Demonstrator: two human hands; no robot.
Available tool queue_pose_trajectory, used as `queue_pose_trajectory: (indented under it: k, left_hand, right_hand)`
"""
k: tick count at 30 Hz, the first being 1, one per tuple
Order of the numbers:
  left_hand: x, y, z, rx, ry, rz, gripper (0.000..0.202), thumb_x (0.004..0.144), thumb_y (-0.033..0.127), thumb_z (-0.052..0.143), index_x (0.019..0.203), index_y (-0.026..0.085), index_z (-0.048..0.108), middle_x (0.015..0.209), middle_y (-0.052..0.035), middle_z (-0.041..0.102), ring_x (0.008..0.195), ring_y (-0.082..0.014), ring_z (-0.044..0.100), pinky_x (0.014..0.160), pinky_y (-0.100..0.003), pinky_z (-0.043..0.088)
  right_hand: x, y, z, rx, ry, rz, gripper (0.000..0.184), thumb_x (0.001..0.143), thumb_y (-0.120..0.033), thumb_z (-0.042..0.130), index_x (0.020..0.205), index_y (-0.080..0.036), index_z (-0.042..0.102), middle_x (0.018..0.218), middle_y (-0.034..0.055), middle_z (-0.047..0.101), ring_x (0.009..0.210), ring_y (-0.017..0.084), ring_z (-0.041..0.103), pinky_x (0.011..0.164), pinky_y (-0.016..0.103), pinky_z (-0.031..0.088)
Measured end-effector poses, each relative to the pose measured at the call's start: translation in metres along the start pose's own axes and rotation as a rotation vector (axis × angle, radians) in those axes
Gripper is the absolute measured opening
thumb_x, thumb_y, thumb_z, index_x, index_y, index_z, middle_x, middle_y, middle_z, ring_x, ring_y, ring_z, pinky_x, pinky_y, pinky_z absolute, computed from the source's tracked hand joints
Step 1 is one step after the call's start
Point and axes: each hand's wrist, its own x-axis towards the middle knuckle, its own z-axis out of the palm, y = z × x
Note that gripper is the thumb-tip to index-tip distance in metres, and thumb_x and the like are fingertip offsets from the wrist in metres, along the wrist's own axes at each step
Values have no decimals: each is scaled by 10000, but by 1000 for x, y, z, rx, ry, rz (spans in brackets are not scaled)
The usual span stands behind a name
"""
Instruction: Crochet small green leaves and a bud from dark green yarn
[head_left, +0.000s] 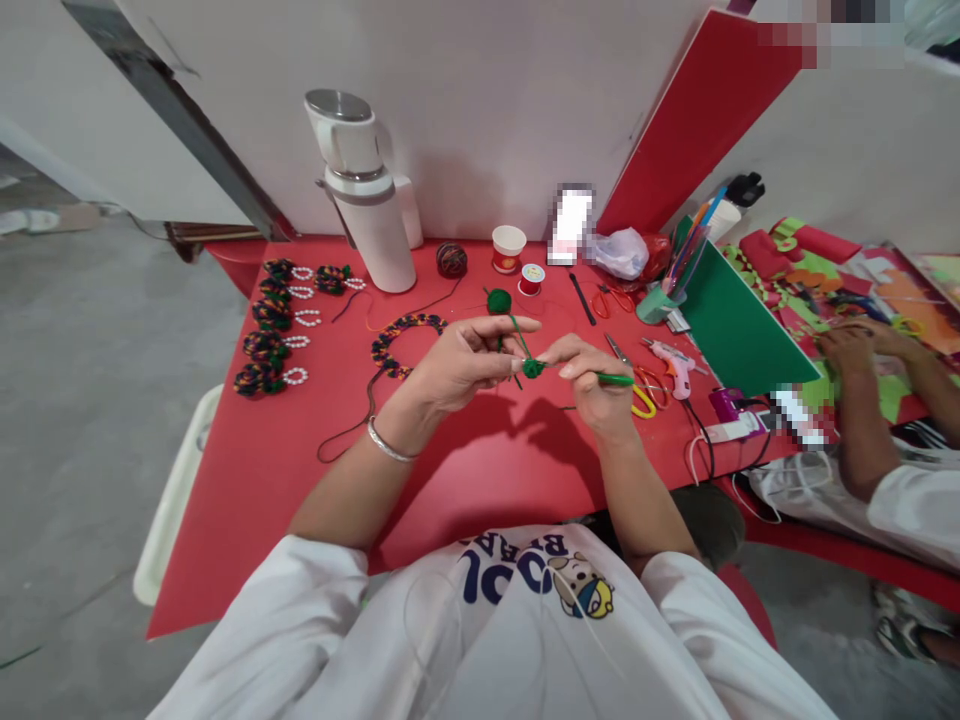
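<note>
Between my hands is a small piece of green crochet (533, 368), held up over the red table. My left hand (469, 365) pinches its left side, and a green strand of yarn runs over the fingers. That strand leads toward a green yarn ball (499, 300) lying just behind. My right hand (594, 380) grips a crochet hook with a green handle (615, 380); the hook's tip meets the crochet piece, and its exact place in the stitches is too small to make out. A braided multicoloured ring (390, 345) lies left of my left hand.
Dark bundles with white bead loops (274, 314) line the table's left. At the back stand a white flask (371, 220), a dark yarn ball (451, 260) and a paper cup (508, 248). Scissors (651, 385) and a glue gun (675, 368) lie right. Another person's hands (855, 345) work beyond the green board (742, 320).
</note>
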Motion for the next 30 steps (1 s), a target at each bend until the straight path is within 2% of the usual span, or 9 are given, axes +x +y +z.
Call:
queue_pose_trajectory:
  k: [4,9,14,19,23,26,30]
  left_hand:
    - [-1,-2,2,98,22,76,480,634,129,905,1109,175,844,711,11,647,516,-51,491,437,-183,346]
    - [-3,3,-3,165,-15,113,451,722,269,918,1154,174,835,731,-21,696,532,-84,556,439,-198,403]
    - [-1,0,0,200,10,210,541,576,268,1023,1073,141,851,685,-31,706,551,-99,571,464,-204,426]
    - [1,-5,4,219,85,338,578,531,257,1042,1070,164,856,634,9,677,546,-97,588,512,-212,472]
    - [3,-8,7,166,124,319,663,569,291,1027,1187,169,823,635,5,707,514,-98,598,484,-203,465]
    - [3,-14,12,139,177,329,673,594,267,1011,1227,167,807,657,-10,742,527,-97,610,492,-196,456]
    - [0,-25,24,131,256,380,616,602,221,989,1192,175,818,687,3,756,558,-77,602,536,-185,465]
  right_hand:
    - [-1,-6,8,-59,-17,-40,130,997,-399,683,1031,-335,791,1105,31,806,996,211,747,881,450,625]
    - [3,-9,3,-103,-68,-101,147,998,-365,684,1084,-353,802,1099,28,806,995,217,732,892,454,610]
    - [4,-9,1,-151,-92,-126,158,1002,-369,678,1099,-352,800,1072,27,801,983,218,726,891,454,597]
    - [1,-8,4,-194,-36,-170,155,999,-360,684,1100,-339,799,1063,34,787,964,211,709,874,443,590]
    - [-4,-5,11,-262,60,-196,163,1006,-375,671,1116,-350,789,1073,31,773,961,209,713,837,426,604]
    - [-8,-4,19,-376,144,-222,183,1020,-363,648,1149,-343,778,1086,37,760,963,204,710,833,413,607]
    - [-13,0,31,-567,224,-297,258,996,-283,690,1238,-342,755,1094,46,723,992,203,694,844,395,602]
